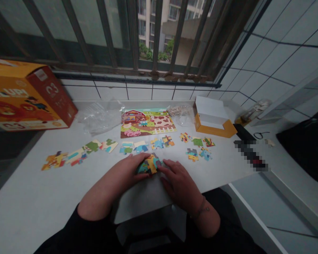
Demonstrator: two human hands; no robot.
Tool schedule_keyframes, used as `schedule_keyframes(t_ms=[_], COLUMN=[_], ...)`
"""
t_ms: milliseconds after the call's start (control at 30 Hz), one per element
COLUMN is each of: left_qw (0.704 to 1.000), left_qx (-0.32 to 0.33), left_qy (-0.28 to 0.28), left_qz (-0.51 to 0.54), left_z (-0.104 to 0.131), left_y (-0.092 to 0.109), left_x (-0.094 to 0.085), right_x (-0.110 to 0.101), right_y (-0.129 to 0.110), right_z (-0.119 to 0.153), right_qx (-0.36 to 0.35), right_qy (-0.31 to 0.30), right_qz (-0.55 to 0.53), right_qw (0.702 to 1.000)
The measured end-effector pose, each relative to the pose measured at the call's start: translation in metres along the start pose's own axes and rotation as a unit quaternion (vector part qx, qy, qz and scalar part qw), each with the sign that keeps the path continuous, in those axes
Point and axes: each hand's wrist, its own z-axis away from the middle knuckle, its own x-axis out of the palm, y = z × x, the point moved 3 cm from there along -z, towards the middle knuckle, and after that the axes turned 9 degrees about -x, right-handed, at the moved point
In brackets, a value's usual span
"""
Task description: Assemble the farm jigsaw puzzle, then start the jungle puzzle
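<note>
My left hand [136, 165] is closed on a small stack of jigsaw puzzle pieces [151, 164], thumb below and fingers over the top. They show yellow, teal and purple printing. My right hand [176, 178] is beside the stack, its fingertips at the right edge and its thumb apart below. Just beyond lie paired pieces in blue and green [140, 146] and in orange and blue [157, 143]. A printed farm picture [148, 121] with a barn, a cow and pigs lies flat behind them.
More puzzle pieces form a row at the left [74, 156] and a group at the right [193, 154]. Clear plastic bags [103, 118] lie by the picture. An opened yellow box [214, 120] is at back right, a large orange box [29, 97] at left. Barred window behind the white table [79, 183].
</note>
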Motion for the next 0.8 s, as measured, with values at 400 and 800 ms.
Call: schedule_keyframes(t_ms=[400,800], left_qw=[0.999,0.975], left_qx=[-0.04,-0.191], left_qy=[0.032,0.078], left_qz=[-0.013,-0.085], left_z=[0.006,0.066], left_y=[-0.014,-0.132], left_x=[-0.021,-0.071], right_x=[0.001,-0.002], right_y=[-0.019,0.032], right_z=[-0.009,0.02], right_qx=[-0.055,0.15], right_qy=[-0.051,0.045], right_qz=[-0.004,0.093], right_qw=[0.997,0.983])
